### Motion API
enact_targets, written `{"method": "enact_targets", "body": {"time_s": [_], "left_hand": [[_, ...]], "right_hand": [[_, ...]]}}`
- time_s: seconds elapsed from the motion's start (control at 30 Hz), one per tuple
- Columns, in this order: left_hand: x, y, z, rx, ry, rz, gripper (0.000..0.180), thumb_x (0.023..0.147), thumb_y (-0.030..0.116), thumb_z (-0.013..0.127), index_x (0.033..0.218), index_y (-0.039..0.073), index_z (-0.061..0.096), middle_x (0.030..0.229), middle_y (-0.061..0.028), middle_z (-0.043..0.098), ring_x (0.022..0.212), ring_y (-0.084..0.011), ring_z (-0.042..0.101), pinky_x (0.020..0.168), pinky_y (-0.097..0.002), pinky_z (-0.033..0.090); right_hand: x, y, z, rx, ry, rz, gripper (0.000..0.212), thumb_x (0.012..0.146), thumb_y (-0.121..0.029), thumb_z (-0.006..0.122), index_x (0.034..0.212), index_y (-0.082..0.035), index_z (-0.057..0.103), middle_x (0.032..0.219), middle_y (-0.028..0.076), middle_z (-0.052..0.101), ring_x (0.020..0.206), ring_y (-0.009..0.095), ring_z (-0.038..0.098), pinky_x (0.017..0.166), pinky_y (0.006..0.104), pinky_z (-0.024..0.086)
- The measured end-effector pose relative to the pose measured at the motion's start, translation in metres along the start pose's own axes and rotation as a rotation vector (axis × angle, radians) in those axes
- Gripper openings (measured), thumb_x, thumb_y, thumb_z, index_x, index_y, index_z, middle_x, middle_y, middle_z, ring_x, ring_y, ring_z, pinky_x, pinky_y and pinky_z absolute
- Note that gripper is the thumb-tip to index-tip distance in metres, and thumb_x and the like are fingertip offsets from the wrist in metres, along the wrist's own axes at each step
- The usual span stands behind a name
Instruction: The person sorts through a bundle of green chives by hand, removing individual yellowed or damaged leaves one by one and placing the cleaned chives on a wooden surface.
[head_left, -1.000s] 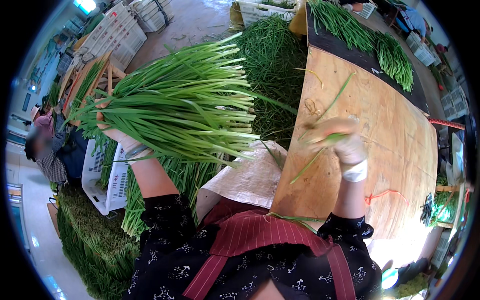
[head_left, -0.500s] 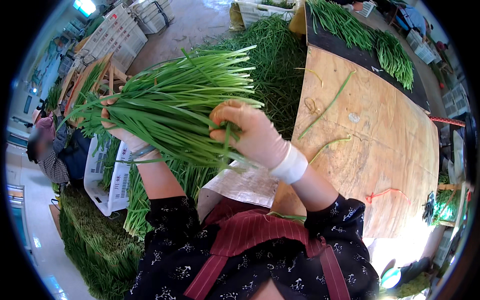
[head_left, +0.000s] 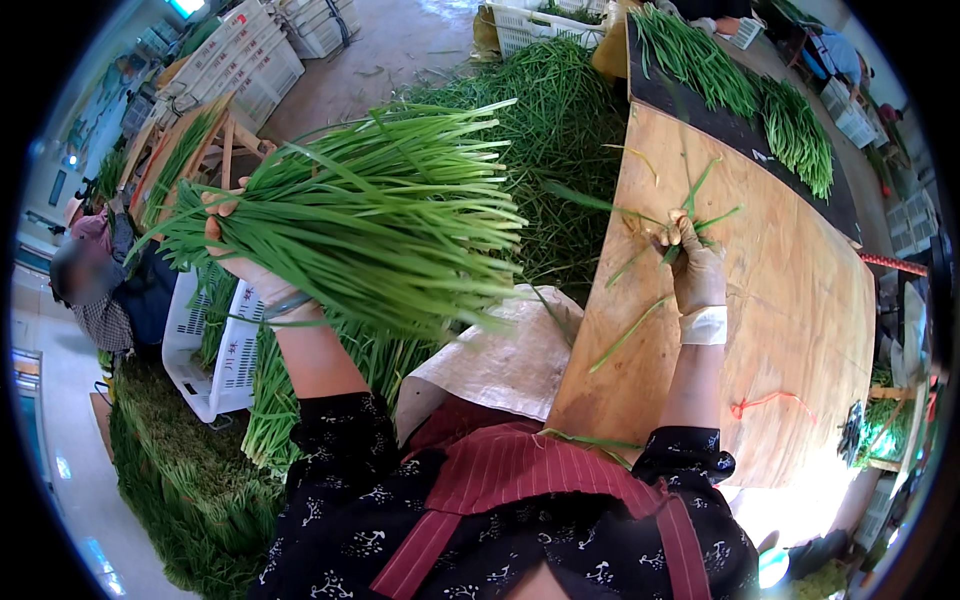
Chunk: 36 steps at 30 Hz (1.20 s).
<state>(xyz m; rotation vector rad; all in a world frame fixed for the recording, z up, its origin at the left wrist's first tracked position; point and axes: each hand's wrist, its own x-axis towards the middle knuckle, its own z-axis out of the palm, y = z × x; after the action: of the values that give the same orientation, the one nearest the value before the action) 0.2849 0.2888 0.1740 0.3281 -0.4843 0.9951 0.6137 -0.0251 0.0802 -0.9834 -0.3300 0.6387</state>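
My gloved left hand (head_left: 240, 262) is closed round a thick bunch of green chives (head_left: 370, 215) at its leafy end. The pale cut ends fan out to the right, above my lap. Out over the wooden board (head_left: 780, 330), my gloved right hand (head_left: 697, 275) has its fingers pinched on a few loose chive leaves (head_left: 590, 201), which stick out on both sides. A single chive leaf (head_left: 628, 335) lies on the board beside that wrist. A pale sheet (head_left: 490, 350) covers my lap.
Behind the bunch, a heap of loose leaves (head_left: 560, 110) covers the floor. Chive bunches (head_left: 795, 130) lie on a dark strip (head_left: 730, 135) along the board's far end. A white crate (head_left: 235, 370) and more chives (head_left: 190, 480) stand left. Another person (head_left: 110, 310) sits far left.
My right hand has left the bunch and moved right, out over the board, with loose leaves in its fingers. The left hand still holds the bunch in nearly the same place.
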Motion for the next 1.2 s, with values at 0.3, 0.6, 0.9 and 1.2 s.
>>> {"method": "enact_targets", "body": {"time_s": [0.3, 0.6, 0.9, 1.2], "left_hand": [[0.001, -0.027, 0.016, 0.181, -0.036, 0.025, 0.01, 0.078, 0.014, 0.054, 0.088, 0.013, 0.055, 0.081, 0.0041, 0.054, 0.088, -0.0113, 0.05, 0.09, -0.0329, 0.038], [0.001, 0.038, -0.021, 0.141, -0.069, 0.024, 0.009, 0.078, 0.015, 0.053, 0.087, 0.015, 0.054, 0.08, 0.0046, 0.054, 0.083, -0.0078, 0.051, 0.084, -0.0326, 0.043], [0.005, 0.023, -0.016, 0.013, -0.35, -0.026, 0.013, 0.082, 0.012, 0.051, 0.094, 0.014, 0.052, 0.086, 0.0031, 0.051, 0.086, -0.0083, 0.05, 0.079, -0.0331, 0.046], [0.014, 0.001, -0.01, -0.014, -0.299, -0.036, 0.018, 0.076, 0.009, 0.054, 0.094, 0.013, 0.054, 0.082, 0.0047, 0.053, 0.081, -0.0072, 0.053, 0.078, -0.0279, 0.045]], "right_hand": [[0.01, 0.024, 0.197, -0.895, -0.614, -0.574, 0.042, 0.076, -0.031, 0.067, 0.105, -0.001, 0.06, 0.083, 0.011, 0.061, 0.08, 0.021, 0.058, 0.077, 0.0244, 0.044], [-0.024, -0.004, 0.126, 0.181, -0.55, 0.15, 0.018, 0.088, -0.024, 0.052, 0.092, -0.006, 0.051, 0.061, -0.005, 0.04, 0.053, 0.007, 0.04, 0.06, 0.0266, 0.043], [0.012, -0.026, 0.038, -0.166, -0.069, -0.061, 0.02, 0.087, -0.031, 0.054, 0.087, -0.011, 0.059, 0.066, -0.006, 0.042, 0.058, 0.005, 0.038, 0.055, 0.0219, 0.034], [0.002, 0.046, 0.139, -0.242, -0.608, 0.285, 0.026, 0.08, -0.015, 0.062, 0.1, 0.0, 0.061, 0.085, 0.003, 0.062, 0.069, 0.007, 0.054, 0.064, 0.0199, 0.043]]}}
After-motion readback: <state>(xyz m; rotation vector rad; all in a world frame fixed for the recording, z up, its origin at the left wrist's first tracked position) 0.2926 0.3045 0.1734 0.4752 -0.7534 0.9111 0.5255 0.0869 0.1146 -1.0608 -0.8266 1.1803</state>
